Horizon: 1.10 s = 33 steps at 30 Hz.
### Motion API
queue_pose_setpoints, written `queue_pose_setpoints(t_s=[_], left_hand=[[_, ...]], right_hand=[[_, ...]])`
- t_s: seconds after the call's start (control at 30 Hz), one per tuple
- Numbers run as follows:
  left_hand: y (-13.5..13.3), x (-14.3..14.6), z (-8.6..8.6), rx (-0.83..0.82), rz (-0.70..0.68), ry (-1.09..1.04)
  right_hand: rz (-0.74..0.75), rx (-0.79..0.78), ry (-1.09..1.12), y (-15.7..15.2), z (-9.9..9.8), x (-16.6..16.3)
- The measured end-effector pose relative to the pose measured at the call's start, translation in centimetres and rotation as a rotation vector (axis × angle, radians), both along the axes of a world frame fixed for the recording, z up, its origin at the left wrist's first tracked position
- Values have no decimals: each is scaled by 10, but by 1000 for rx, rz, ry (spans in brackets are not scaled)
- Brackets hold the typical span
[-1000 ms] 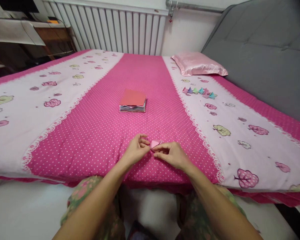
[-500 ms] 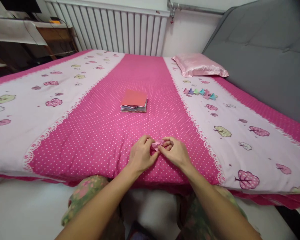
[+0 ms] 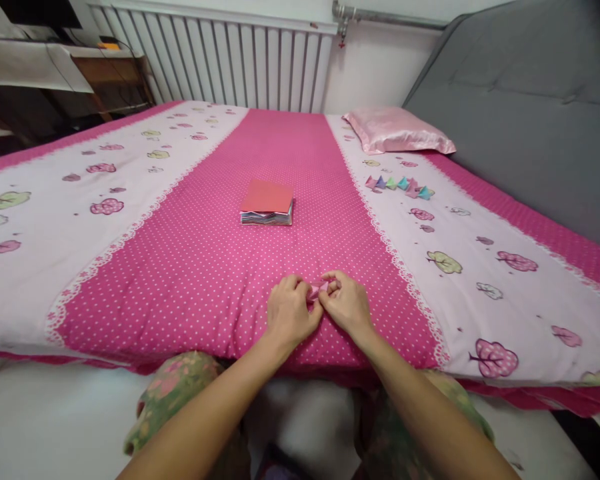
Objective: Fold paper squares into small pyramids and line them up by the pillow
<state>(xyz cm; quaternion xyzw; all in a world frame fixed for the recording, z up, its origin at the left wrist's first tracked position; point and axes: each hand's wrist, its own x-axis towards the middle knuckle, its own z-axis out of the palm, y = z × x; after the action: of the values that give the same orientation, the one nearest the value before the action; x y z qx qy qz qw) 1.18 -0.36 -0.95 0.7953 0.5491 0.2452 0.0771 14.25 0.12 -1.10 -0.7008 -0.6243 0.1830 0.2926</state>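
A small folded piece of pink paper is pinched between my two hands, just above the near part of the pink dotted bedspread. My left hand grips its left side, with thumb and fingers closed. On the right side, my right hand holds it between thumb and curled fingertips. Much of the paper is hidden behind the fingers. Farther up the bed lies a stack of square paper with a red sheet on top. Several small folded paper pieces in pink, purple, green and blue form a row at the right.
A shiny pink pillow rests at the far right, by the grey padded headboard. Behind the bed stands a white radiator. A desk is at the far left. My knees touch the bed's near edge.
My left hand has shifted slightly right, closer to my right hand, and covers more of the pink paper. The paper stack and the row of folded pieces stay in place.
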Motion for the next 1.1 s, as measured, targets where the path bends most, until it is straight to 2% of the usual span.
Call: queue_pose_setpoints(t_s=[0.1,0.27,0.5,0.7,0.93,1.0,1.1], left_hand=[[-1,2,1,-16,33,-39],[-4,3,2,-23,74,-78],[-5,5,1,-33,94,-63],[0,-1,5,-71,55,-18],[-3,1,17,5,27,317],[-2,2,21,-23,20,343],[1,-2,23,-137,29,267]], right_hand=[[33,46,-3,1,0,1],[179,215,-26,0,3,5],[314,113,-241,0,8,7],[237,6,-410,-8,16,1],[110,-165,-543,-18,24,-13],[104,-195,-564,-16,26,-13],[119,-181,-558,-12,26,-8]])
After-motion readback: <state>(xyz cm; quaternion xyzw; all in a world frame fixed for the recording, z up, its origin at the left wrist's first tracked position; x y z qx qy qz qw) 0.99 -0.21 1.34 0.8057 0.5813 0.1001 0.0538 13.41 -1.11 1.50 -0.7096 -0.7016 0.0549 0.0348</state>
